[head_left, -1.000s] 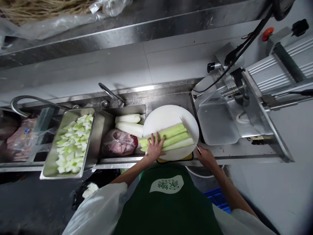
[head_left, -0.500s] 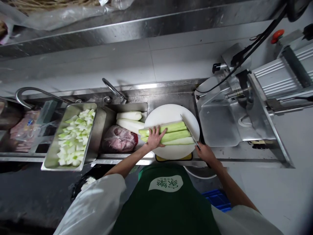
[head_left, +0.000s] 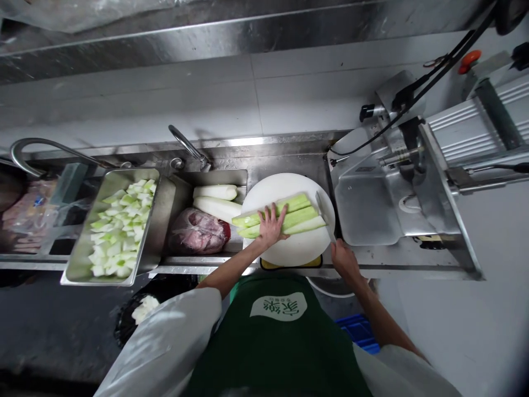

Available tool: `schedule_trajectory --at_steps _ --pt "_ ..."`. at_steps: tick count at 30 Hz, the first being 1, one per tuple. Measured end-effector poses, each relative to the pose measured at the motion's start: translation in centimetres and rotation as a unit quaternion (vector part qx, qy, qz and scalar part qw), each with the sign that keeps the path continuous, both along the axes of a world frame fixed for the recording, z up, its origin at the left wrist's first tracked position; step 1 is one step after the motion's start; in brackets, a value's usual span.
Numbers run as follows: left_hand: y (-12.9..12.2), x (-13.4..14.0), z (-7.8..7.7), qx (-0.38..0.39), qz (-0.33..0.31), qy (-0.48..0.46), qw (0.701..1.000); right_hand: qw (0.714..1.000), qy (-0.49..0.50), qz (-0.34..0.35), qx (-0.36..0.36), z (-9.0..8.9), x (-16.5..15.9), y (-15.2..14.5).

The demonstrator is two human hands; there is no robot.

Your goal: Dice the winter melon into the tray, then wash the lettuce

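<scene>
Several long pale-green peeled gourd strips (head_left: pixel 303 214) lie side by side on a round white cutting board (head_left: pixel 285 253). My left hand (head_left: pixel 270 227) rests across them with its fingers spread, pressing from above. At the board's right edge, my right hand (head_left: pixel 344 258) is closed around the handle of a kitchen knife (head_left: pixel 324 212). The blade stands just beyond the right ends of the strips, seen nearly edge-on. Whether it touches them I cannot tell.
Left of the board, a sink (head_left: pixel 243 179) holds peeled gourd pieces (head_left: pixel 217 207) and bagged raw meat (head_left: pixel 200 231). A steel pan (head_left: pixel 72 270) of cut gourd chunks stands further left. On the right is a slicing machine (head_left: pixel 367 209). A tap (head_left: pixel 188 144) rises behind the sink.
My left hand has shifted slightly right along the strips. The knife blade has moved right, off the strips' ends, and the strips' right ends sit turned a little upward.
</scene>
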State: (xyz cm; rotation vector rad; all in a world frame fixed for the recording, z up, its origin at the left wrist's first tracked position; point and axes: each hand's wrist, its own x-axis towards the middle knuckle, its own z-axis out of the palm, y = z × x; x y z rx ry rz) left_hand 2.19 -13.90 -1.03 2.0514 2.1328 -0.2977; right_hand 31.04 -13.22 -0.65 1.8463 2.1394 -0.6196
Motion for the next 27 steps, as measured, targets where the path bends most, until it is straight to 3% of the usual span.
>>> schedule_trajectory --at_steps 11,14,21,27 --pt "0.2 -0.7 -0.2 -0.004 -0.040 -0.013 0.999 0.997 0.009 0.069 -0.038 0.5 0.2 1.7" --pt "0.3 -0.8 -0.1 0.006 -0.034 -0.015 0.999 0.998 -0.009 0.058 -0.035 2.1 0.1 2.0" --pt "1.5 -0.8 0.2 0.002 -0.007 -0.019 1.000 0.998 0.008 0.056 0.000 7.7 -1.9 1.6" --pt "2.1 -0.7 0.4 -0.021 0.005 -0.034 0.999 0.996 -0.009 0.082 -0.041 8.8 -4.4 2.2"
